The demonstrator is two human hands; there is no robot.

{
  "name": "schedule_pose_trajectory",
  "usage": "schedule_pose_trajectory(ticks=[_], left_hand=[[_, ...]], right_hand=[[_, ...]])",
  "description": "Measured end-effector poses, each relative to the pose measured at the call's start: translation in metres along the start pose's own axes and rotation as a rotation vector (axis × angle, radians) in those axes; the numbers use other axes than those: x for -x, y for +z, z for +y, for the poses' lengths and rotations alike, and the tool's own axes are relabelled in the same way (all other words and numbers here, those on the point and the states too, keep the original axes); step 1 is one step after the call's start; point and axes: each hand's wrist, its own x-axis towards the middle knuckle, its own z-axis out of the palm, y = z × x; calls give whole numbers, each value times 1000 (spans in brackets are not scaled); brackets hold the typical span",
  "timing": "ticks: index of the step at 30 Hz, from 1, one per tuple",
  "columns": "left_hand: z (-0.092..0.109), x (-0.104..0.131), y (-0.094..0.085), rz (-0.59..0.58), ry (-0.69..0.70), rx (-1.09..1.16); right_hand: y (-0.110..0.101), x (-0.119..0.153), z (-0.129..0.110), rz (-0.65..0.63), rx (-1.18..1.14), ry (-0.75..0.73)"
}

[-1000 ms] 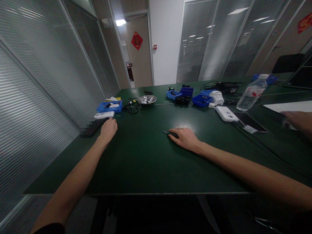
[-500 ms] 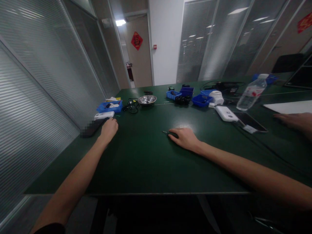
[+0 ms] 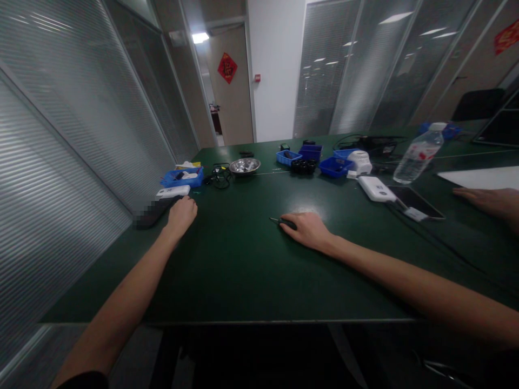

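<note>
Right hand (image 3: 310,229) is gripping a dark-handled tool (image 3: 287,222), its shaft (image 3: 274,219) projecting leftward, engaging nothing; left hand (image 3: 182,214) is resting beside a black flat object (image 3: 156,212), closure indeterminable.

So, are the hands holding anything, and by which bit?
The right hand holds a thin tool by its dark handle. The left hand is at a black object; whether it's gripping, I can't tell.

"What's the tool (image 3: 286,222) in your grip made of?"
"My tool's thin shaft looks like metal."
"And the tabletop (image 3: 227,259)?"
"Smooth to look at, with a soft sheen where light hits. The bowl (image 3: 245,173) is polished metal, the bottle (image 3: 419,154) clear glossy plastic, the blue trays (image 3: 333,173) plastic."
</note>
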Motion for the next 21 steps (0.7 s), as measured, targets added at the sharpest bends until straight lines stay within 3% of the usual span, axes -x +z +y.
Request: schedule_pose_trajectory(ticks=[21], left_hand=[[0,-2,2,-7,-18,39]], right_hand=[[0,1,-1,-13,11,16]])
